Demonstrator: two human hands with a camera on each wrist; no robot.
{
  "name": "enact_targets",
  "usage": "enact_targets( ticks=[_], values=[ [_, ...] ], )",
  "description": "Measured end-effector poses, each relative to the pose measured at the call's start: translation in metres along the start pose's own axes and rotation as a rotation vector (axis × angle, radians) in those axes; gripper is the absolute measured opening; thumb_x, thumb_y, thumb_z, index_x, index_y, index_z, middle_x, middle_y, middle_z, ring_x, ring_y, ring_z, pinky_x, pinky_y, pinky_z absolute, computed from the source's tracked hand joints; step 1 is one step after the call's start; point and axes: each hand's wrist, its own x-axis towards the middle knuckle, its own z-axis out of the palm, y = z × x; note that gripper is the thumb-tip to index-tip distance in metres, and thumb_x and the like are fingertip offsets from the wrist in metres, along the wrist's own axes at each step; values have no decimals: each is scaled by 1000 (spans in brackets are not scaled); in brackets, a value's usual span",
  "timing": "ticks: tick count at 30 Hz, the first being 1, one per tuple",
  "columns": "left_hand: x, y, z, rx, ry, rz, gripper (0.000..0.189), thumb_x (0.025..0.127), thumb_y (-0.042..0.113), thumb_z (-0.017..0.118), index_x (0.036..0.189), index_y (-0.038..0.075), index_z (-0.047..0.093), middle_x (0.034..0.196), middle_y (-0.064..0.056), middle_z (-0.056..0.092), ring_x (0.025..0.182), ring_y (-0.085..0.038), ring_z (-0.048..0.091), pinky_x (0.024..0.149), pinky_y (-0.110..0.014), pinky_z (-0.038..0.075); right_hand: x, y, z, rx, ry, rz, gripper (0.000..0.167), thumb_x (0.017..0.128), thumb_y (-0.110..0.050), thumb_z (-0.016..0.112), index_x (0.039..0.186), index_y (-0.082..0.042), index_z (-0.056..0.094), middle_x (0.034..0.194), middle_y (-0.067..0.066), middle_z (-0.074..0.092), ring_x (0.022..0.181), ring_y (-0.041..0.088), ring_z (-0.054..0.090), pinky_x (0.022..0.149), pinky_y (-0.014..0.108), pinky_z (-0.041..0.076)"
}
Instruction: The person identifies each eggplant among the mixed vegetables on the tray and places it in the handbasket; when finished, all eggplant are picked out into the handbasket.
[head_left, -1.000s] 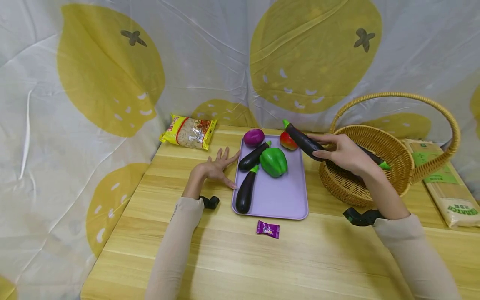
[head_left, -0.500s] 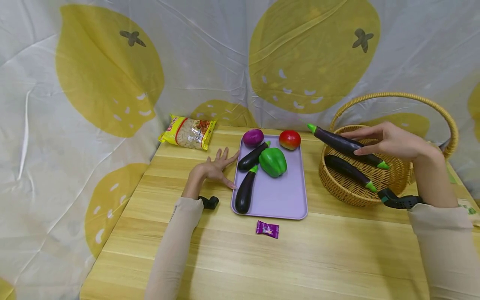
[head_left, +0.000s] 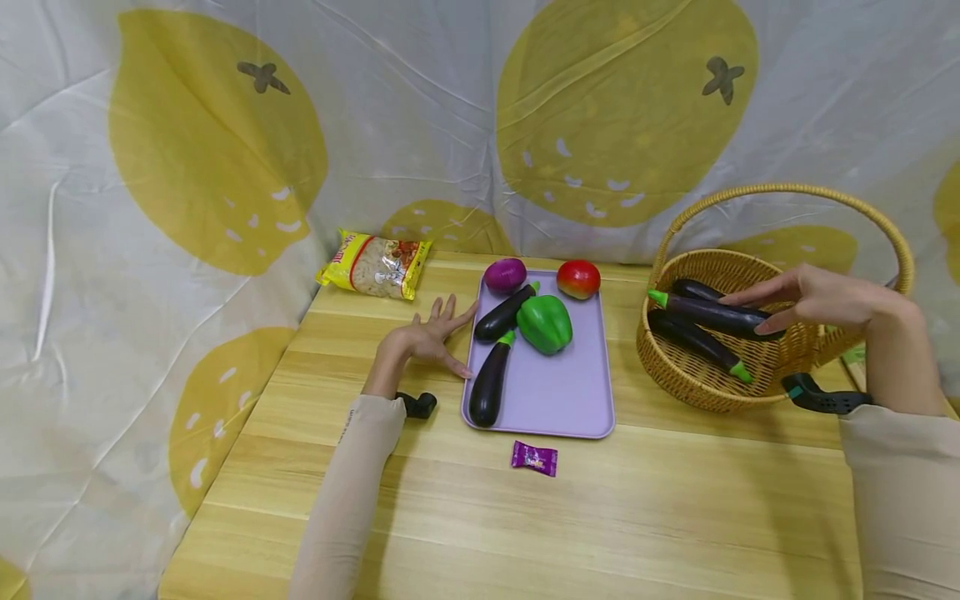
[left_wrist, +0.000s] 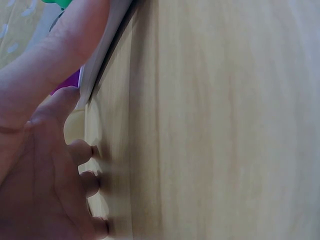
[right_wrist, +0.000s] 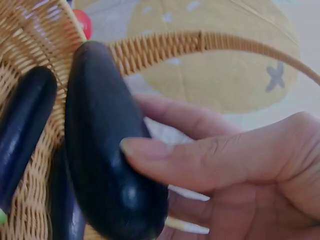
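My right hand (head_left: 832,298) pinches a dark eggplant (head_left: 716,315) with a green stem between thumb and fingers, just over the wicker basket (head_left: 678,385). Inside lie two more eggplants, one in front (head_left: 693,340) and one behind (head_left: 696,289) the held one. In the right wrist view the thumb presses on the held eggplant (right_wrist: 107,145). My left hand (head_left: 429,340) is spread on the table, its thumb and index finger touching the left edge of the lilac tray (head_left: 562,400). On that tray are two eggplants (head_left: 491,379), a green bell pepper (head_left: 545,325), a purple onion-like vegetable (head_left: 506,275) and a red round fruit (head_left: 578,279).
A yellow food packet (head_left: 378,265) lies at the back left of the table. A small purple wrapped candy (head_left: 535,458) sits in front of the tray. The basket's tall arched handle (head_left: 795,190) rises behind my right hand. A lemon-print cloth (head_left: 420,125) hangs behind the table.
My right hand has carried the eggplant rightward from above the tray's right side to the basket, then lowered it. My left hand has stayed at the tray's edge.
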Motion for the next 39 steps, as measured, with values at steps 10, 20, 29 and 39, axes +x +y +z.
enact_targets(
  ticks=[10,20,29,39],
  values=[
    [1,0,0,6,-5,3,124,83,48,84,166,33,-7,169,-18,-30,156,-39,-31,124,-69,-17,7,10,-1,72,-22,143,54,101,-7,63,151,4,48,156,32,44,129,30,64,97,43,60],
    [0,1,0,-6,-3,3,123,84,46,85,167,31,-5,169,-18,-30,156,-39,-31,123,-69,-18,29,25,2,97,-59,106,58,97,-8,69,149,8,49,158,33,39,139,45,50,97,29,57],
    [1,-1,0,-1,0,5,123,83,47,84,167,32,-6,169,-17,-30,156,-38,-31,124,-69,-18,37,35,9,78,-59,135,52,93,-11,75,141,4,60,152,40,43,136,57,47,99,48,59],
    [-1,0,0,-2,3,3,124,83,47,85,167,32,-6,169,-18,-29,156,-39,-31,124,-69,-17,40,32,13,87,-57,126,50,89,-4,77,136,5,64,145,44,48,131,55,53,89,32,62]
  ],
)
